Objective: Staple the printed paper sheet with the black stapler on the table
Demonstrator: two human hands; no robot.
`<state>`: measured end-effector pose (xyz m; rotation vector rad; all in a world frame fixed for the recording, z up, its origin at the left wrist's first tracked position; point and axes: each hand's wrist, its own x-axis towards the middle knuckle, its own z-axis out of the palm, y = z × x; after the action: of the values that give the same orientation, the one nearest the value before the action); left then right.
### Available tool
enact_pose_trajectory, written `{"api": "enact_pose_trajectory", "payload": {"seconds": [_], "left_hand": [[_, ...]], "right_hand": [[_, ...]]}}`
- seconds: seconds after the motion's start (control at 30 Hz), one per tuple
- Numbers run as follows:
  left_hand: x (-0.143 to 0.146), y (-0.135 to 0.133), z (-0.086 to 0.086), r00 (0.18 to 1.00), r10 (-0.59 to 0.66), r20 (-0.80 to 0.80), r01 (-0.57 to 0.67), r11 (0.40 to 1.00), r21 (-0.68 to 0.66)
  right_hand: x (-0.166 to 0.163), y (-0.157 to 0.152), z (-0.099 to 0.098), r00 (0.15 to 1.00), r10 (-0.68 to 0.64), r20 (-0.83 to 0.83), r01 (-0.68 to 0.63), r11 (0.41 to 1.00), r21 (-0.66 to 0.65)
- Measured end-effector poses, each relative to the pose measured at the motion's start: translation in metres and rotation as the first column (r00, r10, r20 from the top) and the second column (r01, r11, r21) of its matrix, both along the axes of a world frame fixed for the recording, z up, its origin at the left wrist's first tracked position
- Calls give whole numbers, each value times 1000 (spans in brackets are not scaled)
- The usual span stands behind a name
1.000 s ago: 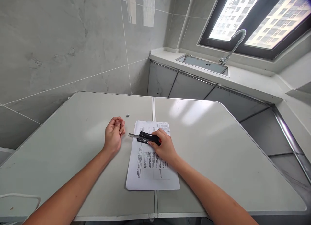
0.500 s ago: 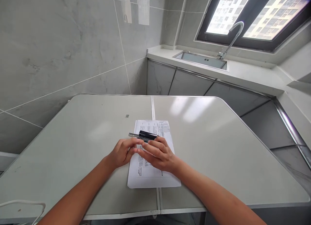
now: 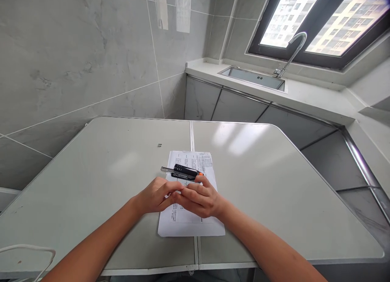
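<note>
A black stapler [image 3: 186, 170] with an orange mark lies opened across the upper part of some printed paper sheets [image 3: 191, 229], its metal strip sticking out to the left. Just in front of it, my left hand [image 3: 161, 194] and my right hand [image 3: 199, 198] meet over the paper, fingertips pressed together. Both hands have bent, closed fingers; whatever small thing may be between them is hidden. My right index finger reaches close to the stapler's orange end, and I cannot tell whether it touches. Two tiny metal pieces, looking like staple strips [image 3: 159, 145], lie beyond the paper.
The pale folding table [image 3: 258, 192] has a seam down its middle. A white cable [image 3: 27, 246] crosses its near left corner. Tiled wall stands to the left; a counter with a sink [image 3: 254, 78] and tap [image 3: 292, 52] runs behind, below a window.
My hands have drawn slightly toward me, away from the stapler, uncovering its orange end. The stapler and paper stay nearly in place, and the view has shifted a little.
</note>
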<state>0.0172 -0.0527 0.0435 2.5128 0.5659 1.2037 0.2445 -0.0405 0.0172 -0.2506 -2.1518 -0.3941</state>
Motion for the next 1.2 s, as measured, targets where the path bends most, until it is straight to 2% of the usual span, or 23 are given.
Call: {"api": "enact_pose_trajectory", "payload": {"seconds": [0.27,0.33,0.4,0.43,0.47,0.5,0.57,0.6,0.67,0.7,0.77,0.8,0.87,0.93,1.0,1.13,1.2], "left_hand": [[5,0,-3,999,-11,31,13,999,-34],[2,0,-3,1000,-12,23,12,1000,-7],[-3,2,-3,995,73,71,-76,996,42],[-8,5,-2,978,171,122,-179,982,55],[-13,9,-2,938,304,165,-315,948,43],[-18,13,-2,874,451,179,-460,888,9],[-30,26,-4,717,693,75,-690,721,-70],[-37,34,-6,664,748,-17,-746,660,-95],[-49,50,-11,612,778,-143,-791,599,-123],[-54,58,-15,599,777,-192,-801,583,-138],[-60,71,-23,561,788,-254,-828,537,-161],[-61,76,-27,555,784,-279,-831,533,-157],[-60,83,-35,579,745,-331,-809,574,-125],[-57,86,-42,605,691,-396,-775,625,-93],[-54,87,-48,608,652,-453,-757,648,-84],[-54,83,-50,613,651,-447,-751,656,-74],[-55,81,-48,597,677,-432,-767,639,-58]], "right_hand": [[3,4,17,999,-40,-28,42,996,82],[10,8,19,997,-68,-33,70,994,79],[21,19,20,985,-159,-62,159,987,1],[30,28,19,969,-231,-83,225,972,-68],[39,38,19,942,-319,-101,301,941,-154],[50,49,17,905,-413,-105,378,891,-250],[73,73,11,809,-585,-57,502,738,-451],[84,84,7,763,-646,-13,537,646,-543],[104,100,-3,704,-707,67,546,479,-688],[111,106,-8,685,-722,96,543,419,-728],[120,112,-18,669,-729,145,539,342,-769],[122,114,-22,667,-726,167,541,319,-778],[122,116,-29,672,-713,199,540,289,-790],[120,119,-34,674,-710,205,535,278,-798],[119,122,-37,674,-713,194,529,282,-801],[121,127,-40,683,-713,161,505,301,-809],[122,127,-40,678,-723,134,490,308,-816]]}}
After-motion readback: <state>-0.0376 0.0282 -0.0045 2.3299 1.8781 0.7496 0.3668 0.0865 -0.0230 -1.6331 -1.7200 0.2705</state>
